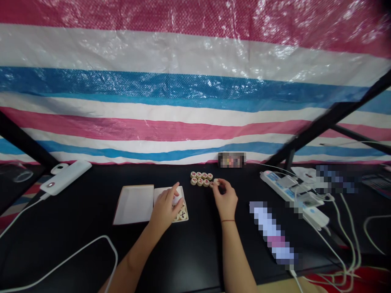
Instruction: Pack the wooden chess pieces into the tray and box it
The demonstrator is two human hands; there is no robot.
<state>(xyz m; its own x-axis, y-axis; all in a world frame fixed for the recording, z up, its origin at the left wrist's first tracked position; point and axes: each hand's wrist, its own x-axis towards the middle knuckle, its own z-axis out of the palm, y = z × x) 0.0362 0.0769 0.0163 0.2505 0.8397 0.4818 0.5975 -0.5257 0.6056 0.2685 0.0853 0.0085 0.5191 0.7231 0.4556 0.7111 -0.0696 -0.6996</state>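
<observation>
OK, your R hand [226,199] is nearly closed, thumb + index pinching a pale, round, disc-shaped game piece [216,181]. That piece sits right at your fingertips, at the R end of the nearer row; can't tell if it's touching the black, smooth counter [189,254]. Just L of it: two short rows of cream, round pieces w/ red characters [200,182], packed side by side, the nearer row's last one partly hidden by your fingers.

Now your L hand [163,209]: half open, index stretched out, thumb apart, over the shallow white, square box tray [187,215]. No piece visible in its grip; can't tell if it's touching anything underneath. Cream discs w/ dark characters [183,215] show in the tray, just R of your thumb. The flat, white-lined, brown-edged lid [134,205] lies open, L of that hand, next to the tray.
</observation>
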